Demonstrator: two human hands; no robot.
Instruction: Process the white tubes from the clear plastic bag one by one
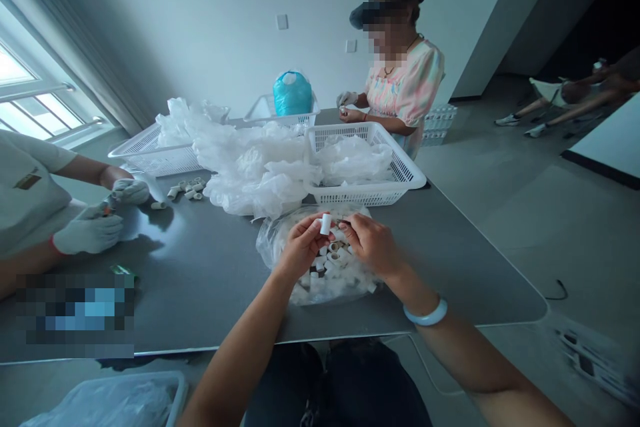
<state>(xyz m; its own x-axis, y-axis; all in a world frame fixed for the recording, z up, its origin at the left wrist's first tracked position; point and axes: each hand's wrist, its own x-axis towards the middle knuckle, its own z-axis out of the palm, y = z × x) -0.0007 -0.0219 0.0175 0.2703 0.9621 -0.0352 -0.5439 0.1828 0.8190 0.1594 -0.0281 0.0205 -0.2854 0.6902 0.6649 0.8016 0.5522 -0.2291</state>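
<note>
My left hand [301, 245] holds a small white cylindrical piece [325, 224] upright between its fingers. Close to its right side, my right hand [373, 243] is closed on a thin dark tool [343, 221], whose tip points toward the white piece. Both hands are above an open clear plastic bag [273, 240] near the table's front edge. Many small white tube pieces [320, 265] lie in the bag, partly hidden by my hands.
Behind the bag, white baskets [417, 179] and crumpled plastic bags [260, 170] stand on the grey table [210, 280]. A gloved co-worker [30, 193] works at the left beside loose white pieces [193, 188]; another person [400, 93] stands behind.
</note>
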